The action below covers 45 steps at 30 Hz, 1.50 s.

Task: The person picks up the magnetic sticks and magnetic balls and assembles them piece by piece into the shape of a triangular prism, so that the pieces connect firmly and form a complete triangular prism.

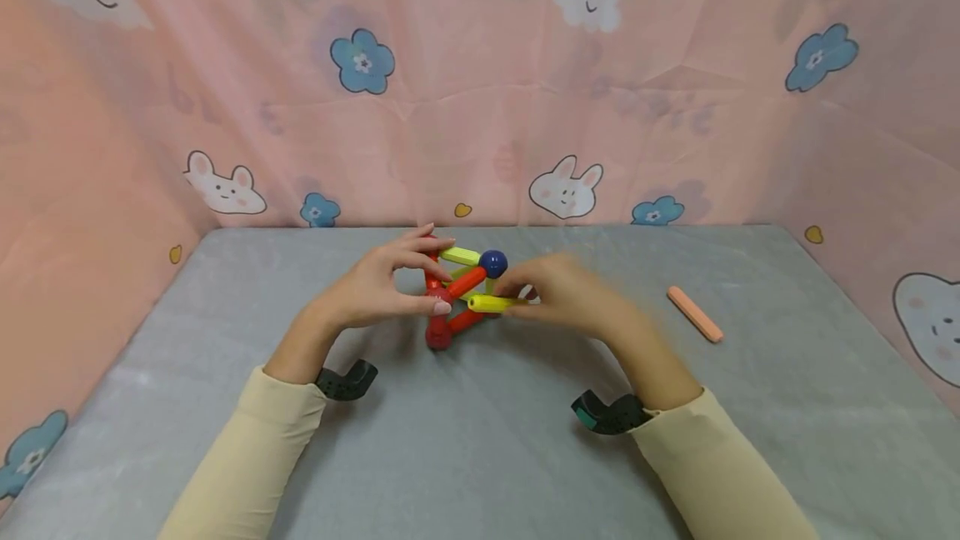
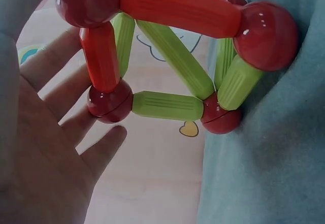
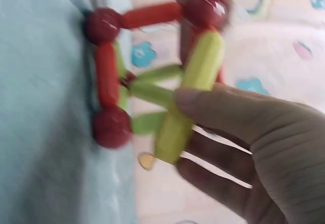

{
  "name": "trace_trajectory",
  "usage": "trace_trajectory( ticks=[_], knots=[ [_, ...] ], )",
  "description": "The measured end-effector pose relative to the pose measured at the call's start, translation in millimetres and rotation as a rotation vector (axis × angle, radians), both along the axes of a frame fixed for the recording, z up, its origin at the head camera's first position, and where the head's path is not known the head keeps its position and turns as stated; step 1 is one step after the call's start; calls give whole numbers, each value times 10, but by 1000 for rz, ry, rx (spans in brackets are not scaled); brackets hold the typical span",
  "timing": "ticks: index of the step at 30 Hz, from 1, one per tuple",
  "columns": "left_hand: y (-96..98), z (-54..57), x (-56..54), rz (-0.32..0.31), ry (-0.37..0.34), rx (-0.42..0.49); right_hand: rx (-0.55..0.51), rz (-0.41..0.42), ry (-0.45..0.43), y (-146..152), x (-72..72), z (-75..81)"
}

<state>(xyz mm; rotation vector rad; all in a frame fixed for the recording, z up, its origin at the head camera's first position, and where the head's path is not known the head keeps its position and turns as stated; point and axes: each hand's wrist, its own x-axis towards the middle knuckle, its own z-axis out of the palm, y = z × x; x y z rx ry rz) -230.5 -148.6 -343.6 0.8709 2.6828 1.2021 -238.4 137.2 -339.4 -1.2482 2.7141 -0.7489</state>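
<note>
A frame of ribbed sticks and balls [image 1: 438,333], like a magnetic building toy, stands on the grey table. Its balls are red apart from a dark blue ball [image 1: 493,263] at an upper corner; its sticks are red and light green. My left hand [image 1: 375,282] holds the upper left side, thumb on the near upper red ball [image 2: 91,0] and fingers toward the far one. Between thumb and fingers, my right hand [image 1: 573,294] pinches a yellow stick [image 3: 190,102] in front of the frame. Whether the stick touches a ball I cannot tell.
An orange stick [image 1: 694,314] lies on the grey table [image 1: 480,448] at the right. Behind the table hangs a pink patterned cloth [image 1: 450,132]. Each wrist wears a dark camera mount.
</note>
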Motion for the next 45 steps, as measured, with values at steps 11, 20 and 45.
trace_trajectory(
  ticks=[11,20,45],
  knots=[
    [-17,-17,-22,-4,-2,4,29,9,297,-284,114,-163],
    [1,-3,-22,-6,-15,12,-42,-32,377,-342,127,-290],
    [-9,3,-23,0,-35,-5,-64,-135,601,-431,114,-499]
  ],
)
